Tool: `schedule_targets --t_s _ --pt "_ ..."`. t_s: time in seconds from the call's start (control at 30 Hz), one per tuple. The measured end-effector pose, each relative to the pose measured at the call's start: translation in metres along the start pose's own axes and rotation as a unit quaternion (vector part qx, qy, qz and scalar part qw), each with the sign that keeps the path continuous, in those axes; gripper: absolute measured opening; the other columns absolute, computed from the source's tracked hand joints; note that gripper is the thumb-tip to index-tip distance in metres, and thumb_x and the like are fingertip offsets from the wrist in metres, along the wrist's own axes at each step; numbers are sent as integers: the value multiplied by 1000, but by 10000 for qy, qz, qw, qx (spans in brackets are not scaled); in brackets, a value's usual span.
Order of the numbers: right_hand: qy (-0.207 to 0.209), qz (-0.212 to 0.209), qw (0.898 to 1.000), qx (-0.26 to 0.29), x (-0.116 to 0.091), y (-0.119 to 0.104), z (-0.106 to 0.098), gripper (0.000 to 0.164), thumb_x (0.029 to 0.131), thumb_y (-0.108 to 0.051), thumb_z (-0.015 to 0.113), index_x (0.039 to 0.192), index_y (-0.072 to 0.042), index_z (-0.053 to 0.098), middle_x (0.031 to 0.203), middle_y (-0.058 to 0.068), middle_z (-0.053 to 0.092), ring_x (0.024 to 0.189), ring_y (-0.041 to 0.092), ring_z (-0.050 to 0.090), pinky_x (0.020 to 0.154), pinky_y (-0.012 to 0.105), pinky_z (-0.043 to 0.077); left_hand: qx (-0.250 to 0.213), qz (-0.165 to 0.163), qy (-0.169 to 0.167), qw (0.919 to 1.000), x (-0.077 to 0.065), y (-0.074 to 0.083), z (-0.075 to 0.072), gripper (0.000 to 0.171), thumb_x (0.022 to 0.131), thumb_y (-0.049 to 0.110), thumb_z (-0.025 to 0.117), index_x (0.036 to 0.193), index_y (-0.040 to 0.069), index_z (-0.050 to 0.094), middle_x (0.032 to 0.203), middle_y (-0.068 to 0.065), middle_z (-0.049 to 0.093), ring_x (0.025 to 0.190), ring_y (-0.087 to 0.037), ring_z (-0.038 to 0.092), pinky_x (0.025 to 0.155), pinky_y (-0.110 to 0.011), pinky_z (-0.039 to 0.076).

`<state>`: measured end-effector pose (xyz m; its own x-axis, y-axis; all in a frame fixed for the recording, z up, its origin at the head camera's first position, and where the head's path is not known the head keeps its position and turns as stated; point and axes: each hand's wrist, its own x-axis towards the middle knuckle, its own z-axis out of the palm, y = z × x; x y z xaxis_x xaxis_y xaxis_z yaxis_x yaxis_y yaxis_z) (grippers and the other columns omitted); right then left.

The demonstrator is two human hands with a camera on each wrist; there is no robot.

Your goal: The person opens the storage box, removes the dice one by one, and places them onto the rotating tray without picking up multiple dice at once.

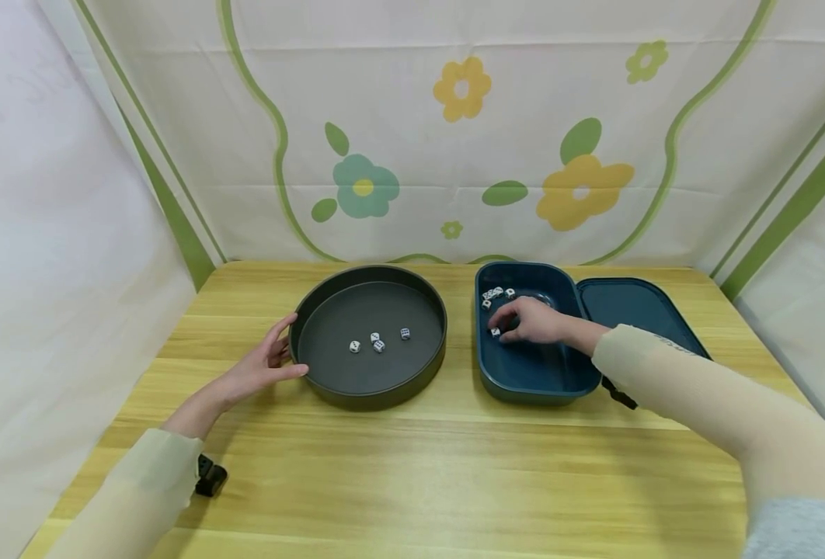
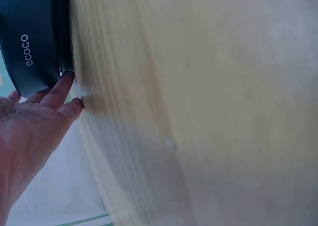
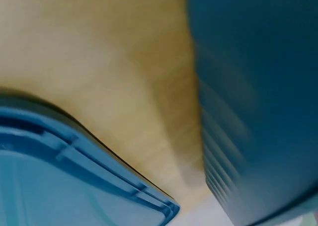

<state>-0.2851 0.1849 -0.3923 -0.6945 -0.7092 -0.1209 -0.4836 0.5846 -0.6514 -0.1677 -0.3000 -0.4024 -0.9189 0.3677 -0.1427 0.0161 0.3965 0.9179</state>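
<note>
A round dark pan (image 1: pixel 367 400) stands left of centre with several white dice (image 1: pixel 378 346) on its floor. My left hand (image 1: pixel 262 369) rests against its left side, thumb and fingers spread along the wall; in the left wrist view the fingertips touch the dark side near white "ecoco" lettering. To the right is a deep blue rectangular box (image 1: pixel 527 388). My right hand (image 1: pixel 534 320) reaches down into it, pinching one white die (image 1: pixel 495 332) between thumb and fingers. More dice (image 1: pixel 498 293) lie together in the box's far left corner. The right wrist view hides this hand.
A flat blue lid (image 1: pixel 636 303) lies against the box's right side, and the right forearm passes over its near part. All stand on a light wooden table (image 1: pixel 412 473). A flower-printed cloth (image 1: pixel 412 155) hangs behind the table, with white cloth at both sides.
</note>
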Motion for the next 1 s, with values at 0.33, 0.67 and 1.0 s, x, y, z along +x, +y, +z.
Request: schedule_targets --t_s 0.33,0.67,1.0 --pt "336 181 9992 72 -5 3 6 14 82 0 74 96 -5 75 88 -1 69 80 14 61 71 30 51 25 -35 0 10000 0 -1 1 92 95 17 65 157 20 -3 153 -34 17 140 -48 18 107 -61 21" --pt "657 289 9968 341 -11 -17 -16 13 87 -1 71 99 -4 73 98 5 70 89 20 67 76 32 54 59 -75 25 10000 -2 2 -1 92 95 18 66 157 21 -2 152 -34 18 139 -48 19 107 -62 22" --pt "922 -32 9943 541 -9 -44 -21 15 88 -1 70 102 -3 73 102 7 69 91 20 66 79 30 54 41 -61 16 10000 -2 2 0 92 95 18 65 157 21 -3 152 -34 17 140 -48 17 107 -62 21"
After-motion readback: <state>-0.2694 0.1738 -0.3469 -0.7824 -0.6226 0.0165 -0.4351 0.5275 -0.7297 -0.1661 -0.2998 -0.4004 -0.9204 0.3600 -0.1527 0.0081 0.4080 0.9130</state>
